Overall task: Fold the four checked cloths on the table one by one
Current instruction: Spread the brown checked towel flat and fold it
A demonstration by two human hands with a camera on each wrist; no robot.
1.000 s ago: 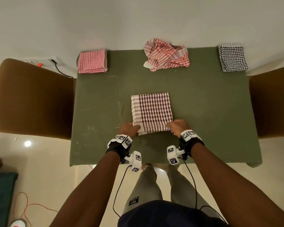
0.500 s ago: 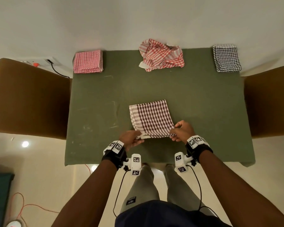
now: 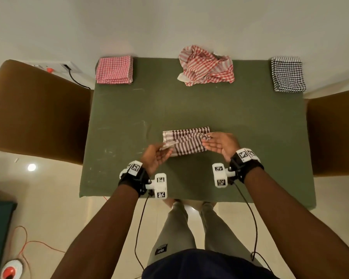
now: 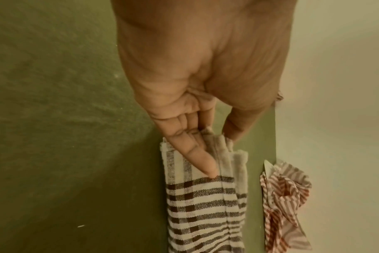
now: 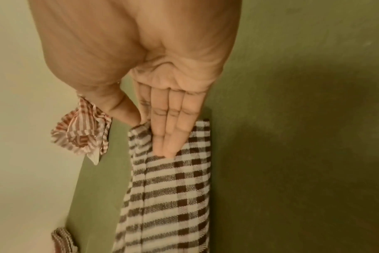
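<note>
We hold the brown-and-white checked cotton cloth (image 3: 186, 142) in a two-handed grip: our left hand (image 3: 156, 156) pinches its near-left corner between thumb and fingers, and our right hand (image 3: 220, 144) pinches the near-right corner likewise, palms turned up. The near edge is raised off the green-covered worktop (image 3: 240, 121), we judge so it can be carried over toward the far edge for another fold. The cloth lies at the worktop's middle, near us. The wrist views show what the head view cannot: each thumb tip pressed against the stacked cloth layers. Only the head view shows the far edge of the worktop whole: a folded pink checked cloth (image 3: 114, 69) at far left, a crumpled red-striped cloth (image 3: 207, 66) at centre, and a folded black-and-white checked cloth (image 3: 288, 74) at far right.
</note>
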